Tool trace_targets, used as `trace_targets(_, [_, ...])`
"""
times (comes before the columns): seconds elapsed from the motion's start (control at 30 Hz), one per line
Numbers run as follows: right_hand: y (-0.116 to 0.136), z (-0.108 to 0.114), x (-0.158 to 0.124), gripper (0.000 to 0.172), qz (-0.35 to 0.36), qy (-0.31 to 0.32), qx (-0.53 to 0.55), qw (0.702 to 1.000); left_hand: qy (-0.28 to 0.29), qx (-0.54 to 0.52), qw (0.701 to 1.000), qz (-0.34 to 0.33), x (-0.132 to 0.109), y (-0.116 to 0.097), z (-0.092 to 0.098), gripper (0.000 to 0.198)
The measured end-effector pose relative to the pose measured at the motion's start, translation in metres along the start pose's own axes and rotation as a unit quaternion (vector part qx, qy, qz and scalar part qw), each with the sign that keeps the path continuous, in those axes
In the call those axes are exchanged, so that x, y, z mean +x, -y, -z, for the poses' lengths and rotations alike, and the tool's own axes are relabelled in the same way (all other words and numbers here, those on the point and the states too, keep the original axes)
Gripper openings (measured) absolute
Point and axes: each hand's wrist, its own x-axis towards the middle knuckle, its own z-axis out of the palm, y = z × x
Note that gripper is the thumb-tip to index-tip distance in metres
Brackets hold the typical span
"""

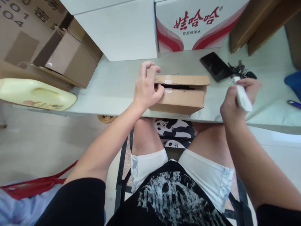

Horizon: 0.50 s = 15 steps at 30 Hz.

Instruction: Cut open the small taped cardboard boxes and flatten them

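Note:
A small brown cardboard box [181,99] lies near the table's front edge, with a dark gap along its upper side between the flaps. Bits of clear tape cling to both edges of the gap. My left hand [147,86] grips the box's left end, its thumb at the gap and its fingers curled over the far side. To the right of the box, my right hand [235,97] is raised, closed around what looks like a white utility knife [244,98]. No blade can be made out. Close beyond that hand are a bunch of keys [242,68] and a black phone [215,66].
White cartons [122,34] and a red-printed carton [197,28] line the table's back. At left lie a yellow jug [37,94] and an open brown box [72,58]. Cardboard panels [261,23] lean at back right. A blue object [293,83] is at the right edge.

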Motion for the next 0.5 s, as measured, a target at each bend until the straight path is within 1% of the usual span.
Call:
trace_targets(0.07, [-0.022, 0.003, -0.009, 0.024, -0.035, -0.017, -0.049, 0.998, -0.011, -0.014, 1.000, 0.003, 0.002, 0.005, -0.003, 0.036])
trace_targets(0.1, [-0.029, 0.002, -0.012, 0.022, -0.047, -0.008, -0.066, 0.997, -0.012, -0.019, 1.000, 0.006, 0.003, 0.007, -0.004, 0.034])
trace_targets(0.13, [-0.035, 0.000, -0.014, 0.024, -0.052, 0.015, -0.077, 0.996, -0.011, -0.023, 1.000, 0.009, 0.003, 0.010, -0.006, 0.033])
trace_targets(0.2, [-0.042, -0.008, -0.016, 0.036, -0.060, 0.057, -0.109, 0.991, -0.008, -0.024, 1.000, 0.017, 0.005, 0.014, -0.008, 0.030])
trace_targets(0.27, [-0.045, -0.017, -0.015, 0.050, -0.059, 0.094, -0.143, 0.984, -0.009, -0.018, 1.000, 0.022, 0.006, 0.016, -0.011, 0.027])
trace_targets(0.3, [-0.045, -0.020, -0.014, 0.055, -0.058, 0.105, -0.158, 0.980, -0.011, -0.012, 1.000, 0.021, 0.006, 0.017, -0.012, 0.026])
trace_targets(0.4, [-0.042, -0.026, -0.013, 0.055, -0.056, 0.116, -0.177, 0.976, -0.016, 0.005, 1.000, 0.010, 0.007, 0.015, -0.013, 0.023])
trace_targets(0.5, [-0.033, -0.025, -0.015, 0.051, -0.061, 0.124, -0.183, 0.973, -0.020, 0.015, 1.000, 0.007, 0.007, 0.012, -0.012, 0.017])
